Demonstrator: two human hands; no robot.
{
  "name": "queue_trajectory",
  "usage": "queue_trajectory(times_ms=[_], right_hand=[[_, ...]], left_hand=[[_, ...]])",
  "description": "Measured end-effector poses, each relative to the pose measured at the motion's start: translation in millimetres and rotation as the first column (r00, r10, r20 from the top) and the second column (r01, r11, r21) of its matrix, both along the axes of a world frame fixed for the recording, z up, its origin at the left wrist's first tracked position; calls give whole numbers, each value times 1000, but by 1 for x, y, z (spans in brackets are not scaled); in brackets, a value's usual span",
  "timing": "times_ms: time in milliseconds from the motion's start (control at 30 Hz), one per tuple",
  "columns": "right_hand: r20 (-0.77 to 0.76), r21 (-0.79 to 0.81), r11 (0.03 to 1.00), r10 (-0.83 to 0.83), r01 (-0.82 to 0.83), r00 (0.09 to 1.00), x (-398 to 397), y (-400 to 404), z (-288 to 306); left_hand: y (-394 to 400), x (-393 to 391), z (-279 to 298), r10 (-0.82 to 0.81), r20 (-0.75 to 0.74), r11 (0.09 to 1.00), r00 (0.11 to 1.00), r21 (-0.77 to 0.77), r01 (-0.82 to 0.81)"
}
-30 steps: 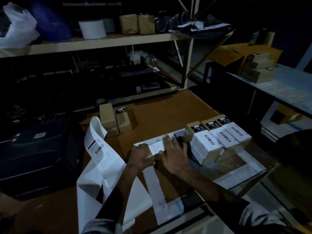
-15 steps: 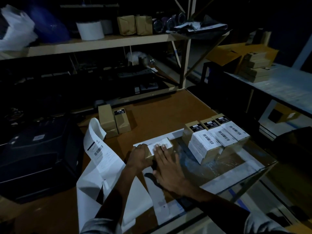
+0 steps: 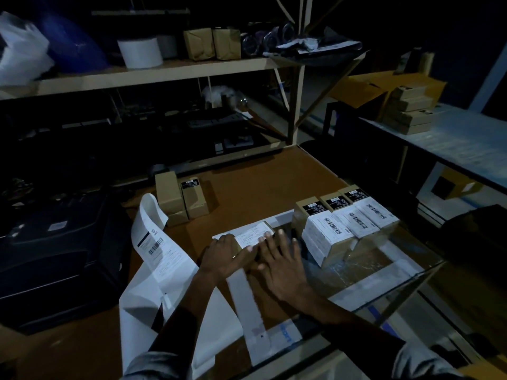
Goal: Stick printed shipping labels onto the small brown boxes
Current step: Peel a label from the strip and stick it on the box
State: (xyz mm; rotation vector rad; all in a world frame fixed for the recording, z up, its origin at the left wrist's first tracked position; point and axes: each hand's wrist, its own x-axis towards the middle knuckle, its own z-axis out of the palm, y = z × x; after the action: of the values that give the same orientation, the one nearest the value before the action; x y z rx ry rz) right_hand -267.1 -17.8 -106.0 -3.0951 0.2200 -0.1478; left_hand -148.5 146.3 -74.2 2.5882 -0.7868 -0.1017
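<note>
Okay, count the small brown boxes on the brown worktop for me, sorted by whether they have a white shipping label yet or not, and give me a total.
Labelled boxes in the row at right: 3
Box under the hands, white label on top: 1
Unlabelled boxes at the back left: 2
Total: 6

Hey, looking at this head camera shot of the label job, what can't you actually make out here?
- Box being labelled, head view: its near sides are hidden by the left hand and right hand.
- Label text on the three finished boxes: too small and dim to read.
- Label strip: its lower end is cut off by the bottom edge.
- Black machine at left: too dark to identify.
- Lower shelf contents: lost in shadow.
</note>
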Motion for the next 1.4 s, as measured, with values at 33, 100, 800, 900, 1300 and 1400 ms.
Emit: queue_trajectory(times_ms=[33, 100, 800, 900, 1300, 1400], right_hand=[[12, 26, 998, -49, 48, 999, 2, -4, 0], [30, 120, 988, -98, 94, 995, 6, -6, 9], [-76, 766, 641, 164, -48, 984, 13, -63, 59], [-79, 780, 624, 167, -43, 983, 5, -68, 60], [12, 938, 345, -95, 22, 995, -40, -50, 14], [62, 932, 363, -155, -1, 986, -50, -37, 10]], left_hand=[[0, -1, 1, 9, -4, 1000, 1000, 0, -9], [-1, -2, 3, 8, -8, 1000, 1000, 7, -8], [8, -14, 3, -176, -44, 982, 983, -78, 173], [15, -13, 6, -251, -123, 967, 960, -79, 242], [18, -40, 16, -201, -137, 945, 970, -289, 155], [12, -43, 2, -144, -2, 936, 990, -324, 136]])
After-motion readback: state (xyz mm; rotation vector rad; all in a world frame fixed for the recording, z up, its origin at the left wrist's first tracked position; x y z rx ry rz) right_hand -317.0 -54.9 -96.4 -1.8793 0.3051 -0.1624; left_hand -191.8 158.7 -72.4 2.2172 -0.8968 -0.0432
